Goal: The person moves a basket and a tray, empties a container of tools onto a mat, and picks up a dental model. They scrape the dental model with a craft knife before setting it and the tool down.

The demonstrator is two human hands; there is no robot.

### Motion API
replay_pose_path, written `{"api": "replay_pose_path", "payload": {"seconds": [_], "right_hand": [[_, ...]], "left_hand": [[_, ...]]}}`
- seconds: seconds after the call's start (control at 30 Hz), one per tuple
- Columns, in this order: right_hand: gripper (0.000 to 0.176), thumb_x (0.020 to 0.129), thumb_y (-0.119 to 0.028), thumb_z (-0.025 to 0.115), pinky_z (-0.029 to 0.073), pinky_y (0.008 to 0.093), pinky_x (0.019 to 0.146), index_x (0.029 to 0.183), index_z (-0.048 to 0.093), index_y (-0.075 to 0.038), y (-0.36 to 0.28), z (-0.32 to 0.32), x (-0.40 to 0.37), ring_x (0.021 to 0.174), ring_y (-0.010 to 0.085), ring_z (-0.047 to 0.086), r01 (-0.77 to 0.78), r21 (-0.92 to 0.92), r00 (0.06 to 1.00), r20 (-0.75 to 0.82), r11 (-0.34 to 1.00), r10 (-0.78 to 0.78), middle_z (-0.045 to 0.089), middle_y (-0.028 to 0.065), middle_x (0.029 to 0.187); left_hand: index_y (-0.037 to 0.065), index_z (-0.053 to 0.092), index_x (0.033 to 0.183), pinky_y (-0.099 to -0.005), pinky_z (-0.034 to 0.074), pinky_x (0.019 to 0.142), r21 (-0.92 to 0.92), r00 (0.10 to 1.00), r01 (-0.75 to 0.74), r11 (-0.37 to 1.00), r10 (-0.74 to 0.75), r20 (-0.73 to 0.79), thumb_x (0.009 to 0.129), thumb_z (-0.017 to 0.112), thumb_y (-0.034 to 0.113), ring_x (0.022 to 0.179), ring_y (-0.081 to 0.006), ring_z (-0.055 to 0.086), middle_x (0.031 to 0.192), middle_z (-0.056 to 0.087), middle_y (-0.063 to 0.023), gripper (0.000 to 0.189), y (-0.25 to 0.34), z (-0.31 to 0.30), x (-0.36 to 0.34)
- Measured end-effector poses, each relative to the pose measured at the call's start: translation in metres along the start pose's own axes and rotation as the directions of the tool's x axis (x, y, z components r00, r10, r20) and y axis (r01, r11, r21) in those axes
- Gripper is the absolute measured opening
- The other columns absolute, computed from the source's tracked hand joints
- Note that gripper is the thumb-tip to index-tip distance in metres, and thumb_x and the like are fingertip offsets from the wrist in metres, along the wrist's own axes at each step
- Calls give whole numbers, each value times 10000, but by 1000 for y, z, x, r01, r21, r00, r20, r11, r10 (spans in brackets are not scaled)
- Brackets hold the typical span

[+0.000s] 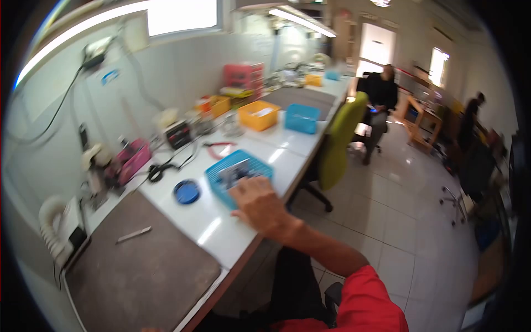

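My right hand (257, 202) reaches over the near side of a light-blue plastic basket (215, 180). Its fingers bend down inside the rim, and the thumb hangs at the near corner. The fingertips are hidden, so what they grip cannot be made out. Inside the basket lies a grey-and-white packet or bag (233, 172), its contents blurred. Only a sliver of my left hand (150, 330) shows at the bottom edge, over the dark work mat (138, 271); its fingers are out of sight. A thin metallic tool (134, 234) rests on that mat.
Left of the basket sit a round blue lid or dish (187, 191) and red-handled pliers (220, 145). Behind are a yellow bin (259, 115), a blue bin (302, 118) and a pink holder (134, 160). A green chair (343, 144) stands beside the bench; a person (380, 91) sits beyond.
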State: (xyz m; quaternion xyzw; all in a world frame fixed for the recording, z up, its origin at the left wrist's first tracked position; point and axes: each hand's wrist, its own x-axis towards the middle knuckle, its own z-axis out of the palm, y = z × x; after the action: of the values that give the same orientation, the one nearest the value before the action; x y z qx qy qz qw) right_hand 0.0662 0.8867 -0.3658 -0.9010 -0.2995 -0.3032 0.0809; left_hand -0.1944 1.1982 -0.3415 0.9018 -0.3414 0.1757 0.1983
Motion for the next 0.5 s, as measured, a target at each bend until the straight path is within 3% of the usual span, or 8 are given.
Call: {"api": "replay_pose_path", "payload": {"seconds": [0.03,0.07,0.13,0.2,0.33,0.4,0.5], "right_hand": [[569,722,-351,862,425,448,941,1169,616,-100,-3,-5,-1,1036,301,562,-2,7,998,-66,1000,2,581,109,1083],[598,737,-375,856,403,455,1019,1192,601,-83,-8,-16,2,1081,292,573,8,-17,995,-104,1000,-10,583,104,1101],[567,770,-309,840,410,485,1024,1222,603,-63,-16,-24,7,1119,326,566,76,102,986,-157,992,-59,584,128,1172],[421,808,-239,814,451,457,970,1146,646,-55,-34,-26,19,1076,313,585,164,173,975,-175,971,-134,603,113,1115],[284,837,-166,798,527,397,854,1059,664,-50,-76,-8,56,1001,303,638,236,422,966,-8,875,-257,635,129,1081],[259,872,-173,758,528,392,845,1069,657,-38,-100,15,79,1017,309,634,233,519,936,110,822,-335,625,138,1094],[233,901,-176,719,528,395,844,1067,651,-26,-133,60,114,1007,309,630,263,568,897,152,780,-414,614,142,1087]], "left_hand": [[24,696,1072,-381,511,695,86,994,-76,993,69,80,870,716,110,673,-208,613,728,597,-46,221,-15,-2,2],[33,673,1167,-354,510,750,156,976,-163,974,136,172,840,714,134,687,-146,583,667,519,21,344,-30,-3,3],[49,637,1246,-322,500,745,193,951,-187,963,128,282,851,775,226,730,-153,604,711,533,13,454,-53,-2,11],[60,713,1010,-305,437,587,200,957,-245,949,203,209,821,764,163,648,-148,558,674,495,8,222,-77,1,33],[80,677,962,-283,456,570,217,959,-264,940,231,164,845,746,192,630,-140,559,665,494,13,177,-120,1,61],[104,623,862,-280,476,526,134,949,-283,950,257,184,872,719,235,599,-144,577,663,515,8,163,-133,4,68],[115,579,808,-306,502,492,19,918,-349,937,338,206,897,696,275,550,-156,587,651,529,-4,218,-154,21,67]]}}
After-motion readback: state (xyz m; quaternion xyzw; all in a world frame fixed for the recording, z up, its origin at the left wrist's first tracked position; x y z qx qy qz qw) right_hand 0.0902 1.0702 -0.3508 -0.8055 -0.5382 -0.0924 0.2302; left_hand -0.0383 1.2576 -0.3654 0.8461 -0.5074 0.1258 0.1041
